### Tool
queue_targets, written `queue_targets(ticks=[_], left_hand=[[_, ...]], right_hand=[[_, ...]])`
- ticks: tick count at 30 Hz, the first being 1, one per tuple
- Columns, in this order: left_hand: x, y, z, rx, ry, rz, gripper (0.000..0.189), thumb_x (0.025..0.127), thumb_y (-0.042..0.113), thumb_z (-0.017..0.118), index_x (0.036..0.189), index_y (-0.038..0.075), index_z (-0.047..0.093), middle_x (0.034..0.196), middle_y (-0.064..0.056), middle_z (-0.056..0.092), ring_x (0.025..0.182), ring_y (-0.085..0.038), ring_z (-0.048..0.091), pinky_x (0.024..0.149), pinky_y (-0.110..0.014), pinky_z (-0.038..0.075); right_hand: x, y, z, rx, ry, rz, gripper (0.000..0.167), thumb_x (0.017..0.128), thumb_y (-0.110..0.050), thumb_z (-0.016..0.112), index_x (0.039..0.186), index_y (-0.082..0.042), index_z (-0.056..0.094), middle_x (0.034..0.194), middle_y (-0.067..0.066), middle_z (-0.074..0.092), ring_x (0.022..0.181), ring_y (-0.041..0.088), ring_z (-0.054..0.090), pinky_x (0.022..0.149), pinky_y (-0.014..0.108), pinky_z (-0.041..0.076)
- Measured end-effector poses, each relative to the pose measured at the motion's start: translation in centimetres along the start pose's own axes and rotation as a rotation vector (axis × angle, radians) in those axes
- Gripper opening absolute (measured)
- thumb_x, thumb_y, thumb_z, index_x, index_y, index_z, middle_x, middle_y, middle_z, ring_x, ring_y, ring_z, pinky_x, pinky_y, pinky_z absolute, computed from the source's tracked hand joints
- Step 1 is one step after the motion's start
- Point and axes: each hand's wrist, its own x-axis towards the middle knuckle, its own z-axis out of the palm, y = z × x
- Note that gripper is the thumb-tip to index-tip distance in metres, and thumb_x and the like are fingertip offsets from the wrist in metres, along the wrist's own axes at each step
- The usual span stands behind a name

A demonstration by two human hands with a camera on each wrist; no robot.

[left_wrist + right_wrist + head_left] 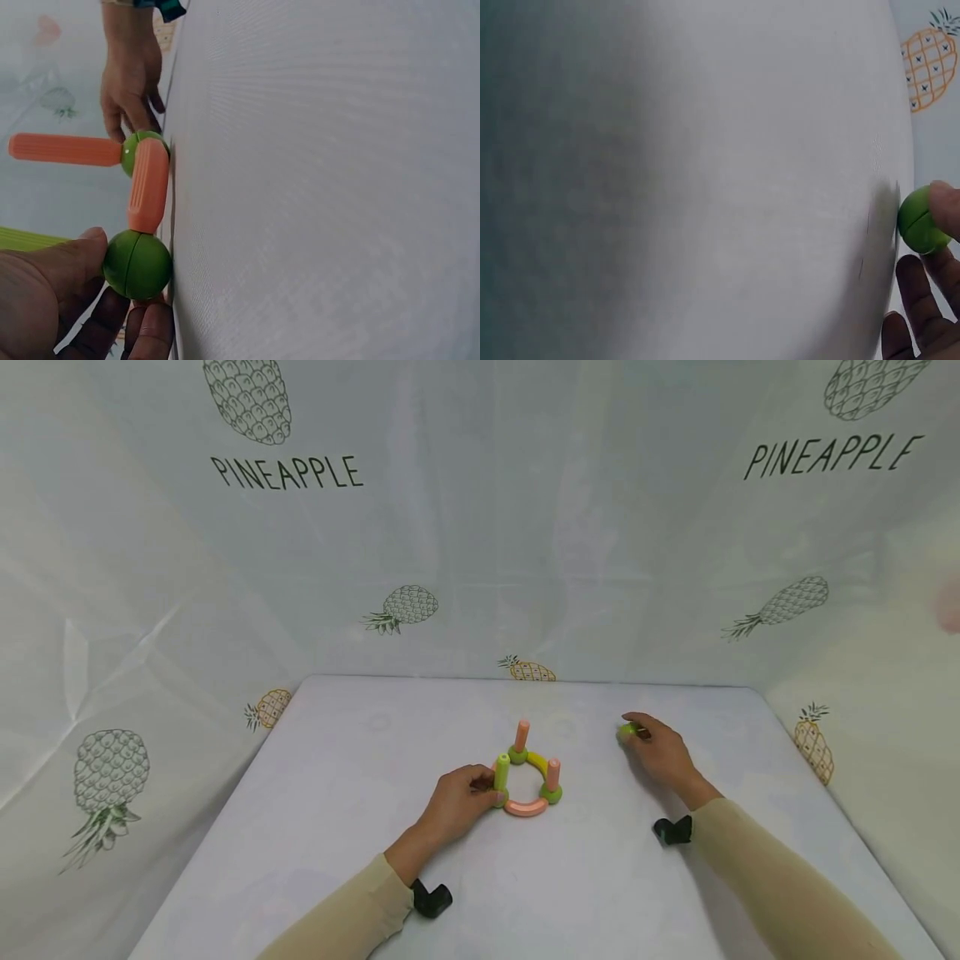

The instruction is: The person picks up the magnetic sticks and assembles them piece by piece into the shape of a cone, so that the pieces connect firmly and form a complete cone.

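Observation:
A ring of curved rods joined by green balls lies on the table, with three straight rods standing up from the balls. Its near rod (pixel 527 808) is pink and its far right one (pixel 538 762) yellow. Two uprights are pink, the back one (pixel 522 735) and the right one (pixel 553 773); the left upright (pixel 502 770) is light green. My left hand (pixel 456 800) holds the ring's left green ball (pixel 139 264) between thumb and fingers. Off to the right, my right hand (pixel 664 757) pinches a loose green ball (pixel 921 221) close to the tabletop. Fingers partly hide the ring's left side.
The white table (pixel 345 743) ends at a back edge against a hanging pineapple-print sheet (pixel 465 527), which also flanks both sides. Black wrist devices sit at the left cuff (pixel 432 900) and the right cuff (pixel 672 830).

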Motion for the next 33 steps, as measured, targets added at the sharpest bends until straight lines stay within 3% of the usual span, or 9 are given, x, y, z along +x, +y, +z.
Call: queue_targets(ticks=[6,11,18,22,27,33], left_hand=[[-0.03,0.13,-0.05,-0.006,-0.003,-0.001,0.023,0.094,0.019,0.082,0.114,0.009,0.076,0.106,-0.001,0.074,0.100,-0.016,0.069,0.088,-0.030,0.058],[-0.05,0.03,-0.01,-0.006,-0.004,-0.001,0.024,0.094,0.020,0.082,0.114,0.010,0.076,0.106,-0.001,0.074,0.100,-0.016,0.070,0.087,-0.030,0.058],[-0.05,-0.20,0.01,-0.009,-0.005,0.007,0.022,0.094,0.021,0.082,0.112,0.010,0.076,0.105,0.000,0.074,0.098,-0.014,0.069,0.086,-0.029,0.058],[-0.07,-0.22,-0.01,-0.014,-0.002,0.015,0.021,0.093,0.022,0.082,0.111,0.011,0.076,0.104,0.001,0.074,0.098,-0.014,0.069,0.086,-0.029,0.058],[-0.01,-0.27,0.01,-0.005,-0.003,0.011,0.023,0.094,0.024,0.082,0.112,0.012,0.076,0.104,0.001,0.074,0.098,-0.014,0.068,0.085,-0.029,0.057],[0.08,-0.41,0.15,0.008,0.000,-0.002,0.023,0.094,0.024,0.082,0.113,0.012,0.076,0.104,0.003,0.073,0.097,-0.011,0.067,0.085,-0.028,0.057]], right_hand=[[0.15,0.03,0.28,-0.031,-0.001,0.009,0.050,0.106,-0.029,0.065,0.145,0.001,0.053,0.140,0.029,0.059,0.127,0.046,0.057,0.105,0.061,0.046],[0.02,0.17,0.39,-0.028,0.011,-0.011,0.045,0.105,-0.029,0.067,0.140,-0.005,0.054,0.136,0.030,0.064,0.124,0.046,0.060,0.103,0.061,0.047],[-0.18,0.27,0.40,-0.026,0.048,-0.004,0.050,0.106,-0.033,0.065,0.148,-0.008,0.057,0.136,0.031,0.065,0.124,0.047,0.061,0.102,0.063,0.048],[-0.28,0.20,0.44,-0.008,0.056,0.000,0.054,0.108,-0.030,0.061,0.155,-0.006,0.050,0.138,0.029,0.061,0.124,0.046,0.060,0.098,0.059,0.051],[-0.30,0.01,0.57,0.018,0.078,0.010,0.053,0.107,-0.027,0.062,0.150,0.001,0.049,0.137,0.029,0.060,0.124,0.045,0.058,0.098,0.058,0.051],[-0.27,0.06,0.68,0.020,0.094,0.006,0.049,0.106,-0.028,0.065,0.145,0.000,0.055,0.133,0.026,0.063,0.122,0.042,0.059,0.094,0.051,0.051]])
